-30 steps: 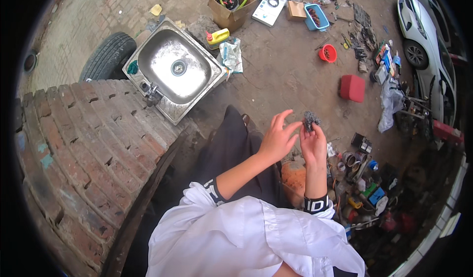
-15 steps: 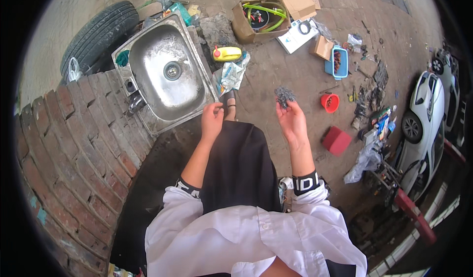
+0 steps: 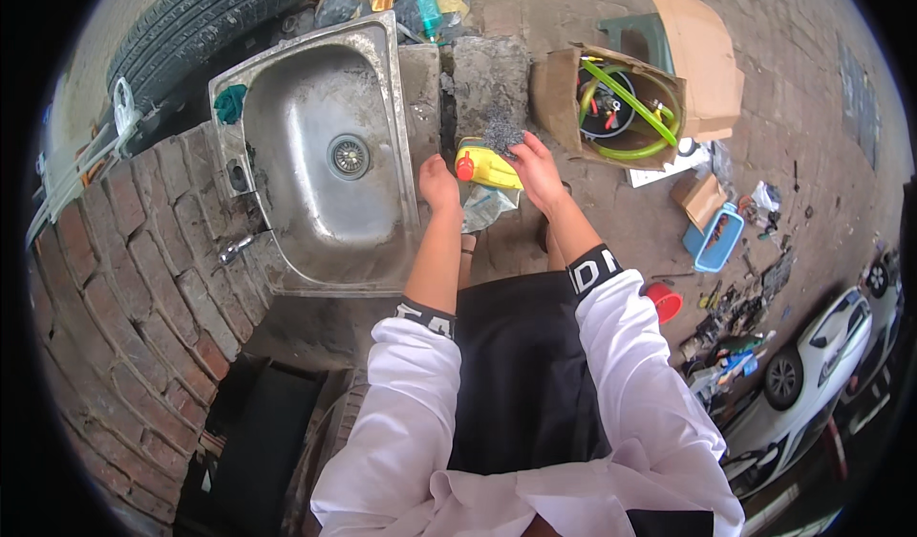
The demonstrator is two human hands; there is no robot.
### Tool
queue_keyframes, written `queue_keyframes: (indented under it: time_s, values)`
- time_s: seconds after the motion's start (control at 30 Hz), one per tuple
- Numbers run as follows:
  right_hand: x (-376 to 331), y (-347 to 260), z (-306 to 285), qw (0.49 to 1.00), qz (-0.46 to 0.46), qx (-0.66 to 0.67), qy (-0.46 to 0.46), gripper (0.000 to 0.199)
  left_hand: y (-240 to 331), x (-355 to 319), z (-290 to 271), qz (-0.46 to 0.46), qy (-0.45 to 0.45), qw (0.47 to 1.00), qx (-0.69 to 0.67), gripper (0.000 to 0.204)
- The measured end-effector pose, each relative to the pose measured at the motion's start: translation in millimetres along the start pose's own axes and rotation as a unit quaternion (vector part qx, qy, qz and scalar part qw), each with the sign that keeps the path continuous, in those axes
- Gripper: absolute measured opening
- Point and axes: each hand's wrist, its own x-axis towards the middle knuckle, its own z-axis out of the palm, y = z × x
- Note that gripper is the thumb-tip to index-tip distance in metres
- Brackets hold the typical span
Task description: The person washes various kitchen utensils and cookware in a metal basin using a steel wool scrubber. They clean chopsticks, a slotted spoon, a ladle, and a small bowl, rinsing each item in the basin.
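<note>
My right hand (image 3: 537, 169) pinches a grey steel wool scrubber (image 3: 502, 136) in its fingertips, above a yellow jug with a red cap (image 3: 488, 166). My left hand (image 3: 439, 183) has its fingers curled in beside the right rim of a stainless steel sink (image 3: 413, 169); nothing shows in it, though the palm side is hidden. Grime marks the sink's basin, and a round drain strainer (image 3: 349, 158) sits in its bottom. Near the sink's upper left corner lies a dark green cloth (image 3: 229, 103). A crumpled plastic packet (image 3: 485, 209) lies just below the jug.
A tap (image 3: 237, 247) and brick wall (image 3: 143, 241) border the sink's left side, with a tyre (image 3: 205, 26) behind. To the right stand a cardboard box (image 3: 559, 107) holding a green hose (image 3: 621, 93), a blue basket (image 3: 714, 241), a red bucket (image 3: 664, 302) and parked cars (image 3: 812, 355).
My right hand has moved left and forward with the steel wool, over the yellow jug and nearer my left hand. The view has shifted toward the sink.
</note>
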Motion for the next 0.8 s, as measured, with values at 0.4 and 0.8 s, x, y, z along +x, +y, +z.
queue_keyframes:
  time_s: [0.4,0.8]
  values:
    - [58,33,-17,0.973,0.182,-0.092,-0.111,0.038,1,-13,57,-0.019,0.268,0.963,-0.011,0.048]
    - [59,36,-8,0.962,0.217,-0.032,-0.16,0.037,-38,15,41,0.017,0.313,0.949,0.042,0.051]
